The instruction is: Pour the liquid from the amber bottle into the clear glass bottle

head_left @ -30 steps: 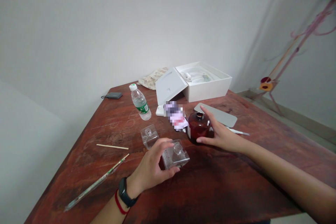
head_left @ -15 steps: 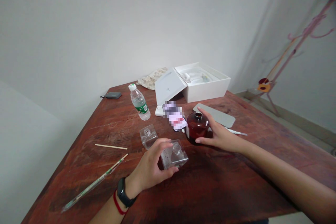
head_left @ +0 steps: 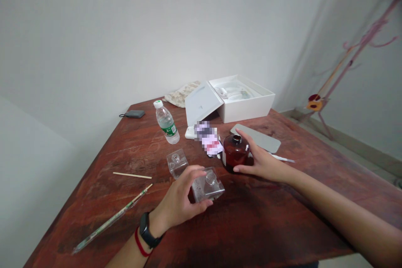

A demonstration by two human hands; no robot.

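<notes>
- Table (head_left: 245, 222): reddish-brown wood, visible grain, bearing the bottles and box.
- Box (head_left: 248, 108): white, open, at the far side; its lid (head_left: 202, 102) slopes against the left side.
- Left hand (head_left: 176, 199): partly open in a curve, thumb and fingers on the sides of the nearer clear bottle, which it has hold of; a black band circles the wrist.
- Right hand (head_left: 262, 161): thumb and forefinger spread wide around the brown bottle, which it grips from the right; remaining fingers largely hidden.
- Brown bottle (head_left: 234, 154): squat and rounded, dark reddish brown, glossy; short narrow neck with an open mouth, pale label at the left edge; upright on the table, right of the nearer clear bottle and apart from it.
- Nearer clear bottle (head_left: 209, 186): square-shouldered, transparent, with a short round neck and droplets showing on the left; whether its base touches the table cannot be told.
- Second clear bottle (head_left: 178, 163): similar in form, on the table just beyond the left hand.
- Stick (head_left: 132, 175): pale, thin, lying left of the second clear bottle.
</notes>
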